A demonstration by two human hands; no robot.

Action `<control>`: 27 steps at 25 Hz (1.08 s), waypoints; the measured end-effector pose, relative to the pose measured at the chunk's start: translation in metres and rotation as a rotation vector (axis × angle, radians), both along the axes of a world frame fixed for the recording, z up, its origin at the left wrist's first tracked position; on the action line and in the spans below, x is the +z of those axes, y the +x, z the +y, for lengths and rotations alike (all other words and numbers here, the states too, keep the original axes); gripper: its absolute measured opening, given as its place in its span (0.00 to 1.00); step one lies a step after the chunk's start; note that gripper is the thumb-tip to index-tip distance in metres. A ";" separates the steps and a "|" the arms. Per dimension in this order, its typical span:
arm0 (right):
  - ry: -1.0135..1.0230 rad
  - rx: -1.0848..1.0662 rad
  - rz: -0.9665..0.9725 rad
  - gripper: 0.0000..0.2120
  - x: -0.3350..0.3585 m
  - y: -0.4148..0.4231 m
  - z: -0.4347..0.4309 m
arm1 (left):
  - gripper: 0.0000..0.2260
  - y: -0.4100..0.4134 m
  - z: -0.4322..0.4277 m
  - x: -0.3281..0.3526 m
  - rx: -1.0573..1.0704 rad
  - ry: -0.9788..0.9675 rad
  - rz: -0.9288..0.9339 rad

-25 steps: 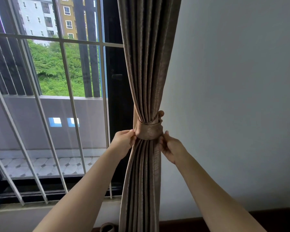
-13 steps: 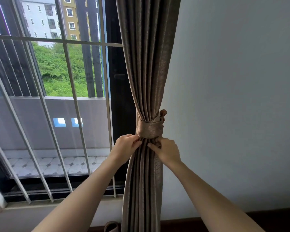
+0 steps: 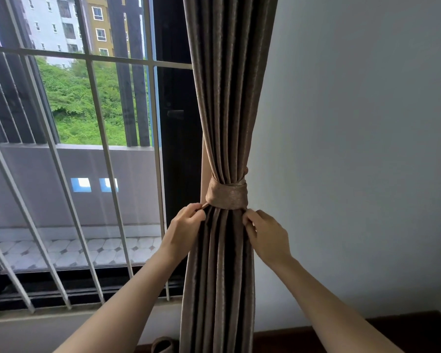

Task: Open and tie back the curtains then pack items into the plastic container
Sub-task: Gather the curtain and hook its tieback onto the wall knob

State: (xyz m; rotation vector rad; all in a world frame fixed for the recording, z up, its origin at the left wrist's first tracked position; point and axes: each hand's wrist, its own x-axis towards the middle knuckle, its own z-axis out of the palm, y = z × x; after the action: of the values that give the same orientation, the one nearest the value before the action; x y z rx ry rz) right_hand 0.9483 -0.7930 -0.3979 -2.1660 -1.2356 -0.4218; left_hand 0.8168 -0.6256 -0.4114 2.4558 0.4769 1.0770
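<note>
Curtain (image 3: 227, 98) gathered into one upright bundle between the two grips. Window grille (image 3: 97, 118) lies left of the left grip. Left hand (image 3: 186, 226): forearm raised from lower left, fingers curled, thumb and fingertips pinching the bundle's left edge fold. Tie band (image 3: 227, 196) cinches the bundle just above both grips. Right hand (image 3: 267, 233): forearm raised from lower right, fingers curled, pinching the right edge fold at like height.

The curtain (image 3: 224, 98) and its tieback (image 3: 227, 197) are woven cloth with a faint sheen.
</note>
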 end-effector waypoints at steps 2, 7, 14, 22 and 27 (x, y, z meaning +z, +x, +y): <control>0.004 -0.018 0.010 0.07 -0.002 -0.004 0.005 | 0.08 0.007 -0.002 -0.003 0.037 0.032 0.014; -0.019 -0.120 0.037 0.09 0.004 0.002 0.007 | 0.11 0.010 -0.009 0.003 0.094 0.114 0.092; -0.017 -0.180 0.129 0.08 0.009 0.009 0.001 | 0.14 -0.001 -0.019 -0.004 0.039 0.156 0.029; -0.066 -0.129 0.234 0.16 0.002 -0.018 0.008 | 0.10 0.002 -0.025 -0.011 0.136 -0.006 0.134; -0.178 -0.145 0.176 0.13 -0.003 -0.026 0.015 | 0.11 0.001 -0.036 -0.018 0.149 -0.019 0.199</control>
State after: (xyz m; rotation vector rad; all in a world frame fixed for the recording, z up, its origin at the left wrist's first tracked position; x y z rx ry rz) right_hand 0.9225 -0.7781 -0.4006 -2.3961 -1.0581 -0.1790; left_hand 0.8182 -0.6612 -0.4295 2.5561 0.7393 0.8818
